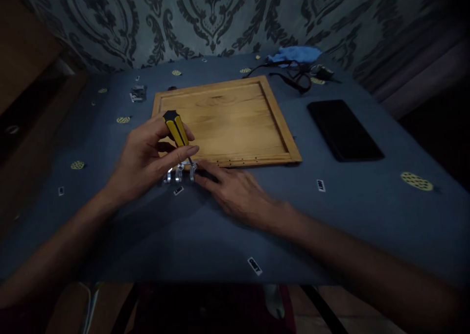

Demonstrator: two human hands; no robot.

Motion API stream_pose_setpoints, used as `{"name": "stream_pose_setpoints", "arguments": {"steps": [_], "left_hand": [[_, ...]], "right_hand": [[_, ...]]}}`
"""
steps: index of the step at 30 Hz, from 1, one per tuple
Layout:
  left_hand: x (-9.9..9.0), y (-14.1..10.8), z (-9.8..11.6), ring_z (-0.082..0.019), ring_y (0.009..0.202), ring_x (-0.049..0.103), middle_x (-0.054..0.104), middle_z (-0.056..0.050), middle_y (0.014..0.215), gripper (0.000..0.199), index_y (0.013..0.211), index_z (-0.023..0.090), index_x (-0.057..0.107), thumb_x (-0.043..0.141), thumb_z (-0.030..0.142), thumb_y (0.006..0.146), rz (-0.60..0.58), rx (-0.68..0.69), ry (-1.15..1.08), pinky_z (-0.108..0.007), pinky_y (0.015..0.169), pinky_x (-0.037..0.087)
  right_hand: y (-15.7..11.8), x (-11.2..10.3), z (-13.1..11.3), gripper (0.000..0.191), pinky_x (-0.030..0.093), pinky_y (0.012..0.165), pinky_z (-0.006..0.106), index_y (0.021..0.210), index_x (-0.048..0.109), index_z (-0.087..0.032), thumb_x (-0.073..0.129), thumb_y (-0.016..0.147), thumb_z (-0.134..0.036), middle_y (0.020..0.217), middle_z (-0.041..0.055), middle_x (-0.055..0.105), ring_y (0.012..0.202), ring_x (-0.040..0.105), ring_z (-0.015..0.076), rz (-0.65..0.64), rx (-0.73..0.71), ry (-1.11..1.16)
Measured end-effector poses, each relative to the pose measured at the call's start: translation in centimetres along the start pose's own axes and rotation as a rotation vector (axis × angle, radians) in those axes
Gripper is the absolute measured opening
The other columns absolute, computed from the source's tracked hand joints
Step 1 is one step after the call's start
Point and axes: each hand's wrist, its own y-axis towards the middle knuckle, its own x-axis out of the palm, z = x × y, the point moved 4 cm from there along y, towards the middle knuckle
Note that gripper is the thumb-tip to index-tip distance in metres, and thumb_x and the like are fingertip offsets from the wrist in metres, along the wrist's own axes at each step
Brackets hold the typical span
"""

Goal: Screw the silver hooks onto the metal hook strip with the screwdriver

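Observation:
My left hand [141, 160] is closed around a screwdriver [178, 131] with a yellow and black handle. It leans slightly, with its shaft running down to a silver metal hook [193, 170] at the near edge of a framed wooden board [227, 121]. Fingers of my right hand [238, 189] pinch that hook from the right, their tips partly hidden. Two more metal hooks [178, 173] sit just left of it, under my left hand. Several small dark holes dot the board's near rail to the right of the hooks.
Small grey metal parts [138, 93] lie at the back left. Behind the board's right corner are dark-framed glasses [297, 82], a blue cloth [295, 54] and a small dark bunch of items [323, 73]. A black tablet or phone [345, 130] lies to the right on the blue tablecloth [286, 255].

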Motion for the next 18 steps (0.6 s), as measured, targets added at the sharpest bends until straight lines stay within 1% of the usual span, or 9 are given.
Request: {"name": "stream_pose_setpoints", "arguments": {"steps": [4,8,10,14,18], "left_hand": [[-0.3,-0.4,-0.5,-0.017,0.081,0.069,0.070,-0.001,0.096,0.032,0.097,0.025,0.078,0.093,0.048,0.083,0.057,-0.020,-0.010,-0.028,0.069,0.064],[-0.7,-0.6,-0.7,-0.017,0.083,0.070,0.072,0.001,0.107,0.046,0.110,0.025,0.072,0.098,0.044,0.078,0.134,0.049,0.028,-0.030,0.072,0.065],[-0.8,-0.7,-0.7,-0.017,0.083,0.071,0.072,0.002,0.110,0.050,0.117,0.027,0.069,0.098,0.040,0.078,0.161,0.068,0.048,-0.030,0.072,0.064],[-0.4,-0.8,-0.4,-0.018,0.087,0.075,0.074,0.002,0.100,0.052,0.127,0.028,0.061,0.093,0.030,0.086,0.126,0.065,0.038,-0.030,0.072,0.065],[0.3,-0.7,-0.3,-0.018,0.088,0.077,0.075,0.001,0.099,0.043,0.126,0.027,0.056,0.083,0.023,0.092,0.081,0.016,-0.073,-0.028,0.069,0.066]], "right_hand": [[0.1,-0.2,-0.1,0.055,0.067,0.083,0.047,0.155,0.057,-0.017,0.050,0.102,-0.007,0.166,0.0220,0.053,0.113,0.077,0.0326,-0.019,-0.012,-0.018],[0.1,-0.1,-0.1,0.054,0.067,0.082,0.045,0.154,0.058,-0.016,0.051,0.100,-0.006,0.165,0.0232,0.054,0.110,0.077,0.0311,-0.003,-0.028,-0.047],[0.1,0.0,-0.1,0.054,0.067,0.082,0.043,0.153,0.058,-0.016,0.052,0.100,-0.007,0.164,0.0231,0.054,0.110,0.077,0.0307,0.006,-0.027,-0.056],[0.0,0.2,-0.1,0.055,0.067,0.084,0.043,0.152,0.059,-0.016,0.053,0.098,-0.004,0.164,0.0224,0.055,0.116,0.076,0.0318,0.029,-0.028,-0.046],[0.1,0.4,0.0,0.058,0.068,0.084,0.044,0.153,0.058,-0.016,0.054,0.097,-0.003,0.166,0.0220,0.053,0.122,0.074,0.0335,0.049,-0.036,-0.007]]}}
